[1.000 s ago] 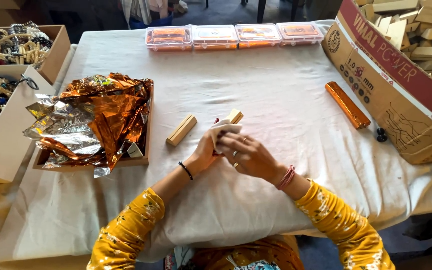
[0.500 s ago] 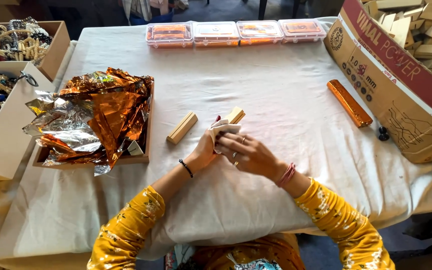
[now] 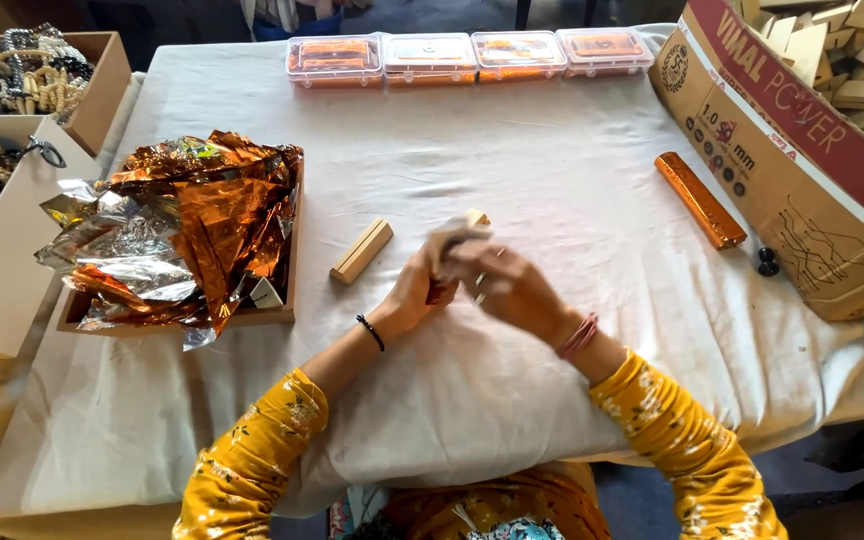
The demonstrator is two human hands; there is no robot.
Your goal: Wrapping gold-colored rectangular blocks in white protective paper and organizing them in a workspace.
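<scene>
My left hand (image 3: 414, 294) and my right hand (image 3: 497, 285) meet at the middle of the table, both closed around a small wooden block (image 3: 464, 226) partly covered by a pale wrap. Only the block's top end shows above my fingers. A second bare wooden block (image 3: 362, 251) lies on the cloth just left of my left hand. A long block wrapped in orange foil (image 3: 700, 199) lies to the right, apart from both hands.
A shallow tray (image 3: 282, 313) heaped with crumpled orange and silver foil (image 3: 177, 225) sits at left. Several clear lidded boxes (image 3: 468, 54) line the far edge. A large cardboard carton (image 3: 802, 180) of wooden blocks stands right. Boxes of jewellery (image 3: 22, 80) sit far left.
My hands have lifted slightly and shifted the wrapped block; the motion blurs them. The other things on the table have not moved.
</scene>
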